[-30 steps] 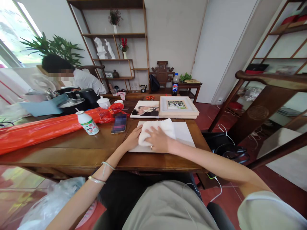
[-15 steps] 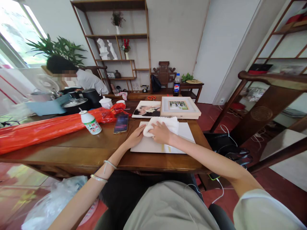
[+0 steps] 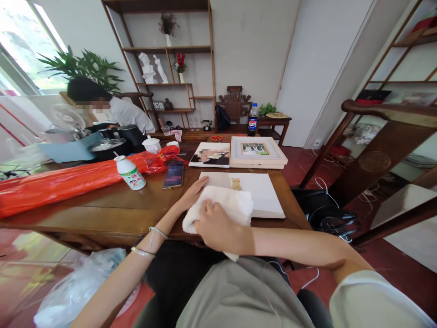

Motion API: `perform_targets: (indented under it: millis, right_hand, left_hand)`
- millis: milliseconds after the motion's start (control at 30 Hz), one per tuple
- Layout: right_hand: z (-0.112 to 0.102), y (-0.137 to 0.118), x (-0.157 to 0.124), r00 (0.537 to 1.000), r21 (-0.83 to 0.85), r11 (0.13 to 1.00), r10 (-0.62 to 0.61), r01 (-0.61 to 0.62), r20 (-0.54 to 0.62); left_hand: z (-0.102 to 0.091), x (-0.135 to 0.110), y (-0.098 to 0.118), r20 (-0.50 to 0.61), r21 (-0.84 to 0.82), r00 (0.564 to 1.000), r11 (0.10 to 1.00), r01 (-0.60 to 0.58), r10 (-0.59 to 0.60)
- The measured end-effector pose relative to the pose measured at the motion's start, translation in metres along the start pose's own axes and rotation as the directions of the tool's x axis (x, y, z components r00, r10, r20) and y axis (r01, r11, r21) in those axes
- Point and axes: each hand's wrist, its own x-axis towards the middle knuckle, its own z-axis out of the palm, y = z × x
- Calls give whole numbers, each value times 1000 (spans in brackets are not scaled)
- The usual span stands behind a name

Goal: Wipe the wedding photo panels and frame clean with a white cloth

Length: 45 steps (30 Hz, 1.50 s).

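One thick white fluffy cloth (image 3: pixel 235 202) is in play — folded into a pad, over the near-left part of a flat white rectangular panel (image 3: pixel 264 191), overhanging the near edge of the brown wooden desk (image 3: pixel 146 205). Right grip (image 3: pixel 218 223): fingers curled and clamped on the cloth. Left hand (image 3: pixel 194 193): fingers stretched along the panel's left edge, apparently steadying it; can't tell whether it pinches, since the cloth hides part of it.

Step in hand reads as a wiping pass, stroke at the near side. Panel lies flat, with a small tan patch (image 3: pixel 236 183) showing near its far edge. Next move would call for keeping the left side braced, lifting or sliding the cloth back onto the panel, with light, even pressure. Cream-framed picture (image 3: pixel 236 150) sits just beyond the panel — a long far stroke could bump it.
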Motion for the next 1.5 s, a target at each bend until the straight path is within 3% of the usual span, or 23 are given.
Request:
perform_targets:
  millis: [133, 267, 367, 567, 733, 933, 1233, 1400, 1500]
  right_hand:
    - [4, 47, 4, 994, 119, 989, 77, -86, 73]
    - [25, 98, 24, 976, 215, 961, 137, -172, 170]
    - [40, 126, 43, 972, 314, 924, 175, -217, 157]
    - [50, 139, 83, 992, 466, 876, 103, -124, 70]
    - [47, 140, 95, 990, 505, 853, 89, -130, 105]
    - [38, 163, 57, 964, 439, 865, 161, -241, 213]
    - [52, 196, -56, 898, 366, 825, 347, -430, 271]
    - [40, 182, -98, 887, 287, 844, 396, -453, 235]
    - [15, 154, -115, 920, 310, 874, 310, -375, 239]
  left_hand:
    - [3, 3, -4, 3, 3, 1000, 1000, -19, 19]
    - [4, 4, 0, -3, 28, 997, 997, -74, 74]
    - [6, 5, 3, -29, 89, 996, 993, -80, 83]
    - [8, 4, 2, -25, 179, 997, 982, -63, 68]
    - [7, 4, 4, -31, 185, 997, 981, -65, 72]
    - [9, 2, 0, -16, 178, 1000, 984, -4, 7]
    - [9, 2, 0, -6, 176, 1000, 984, 1, 0]
    - [8, 1, 2, -10, 170, 1000, 985, 4, -2]
    - [8, 1, 4, -6, 169, 1000, 986, 5, -4]
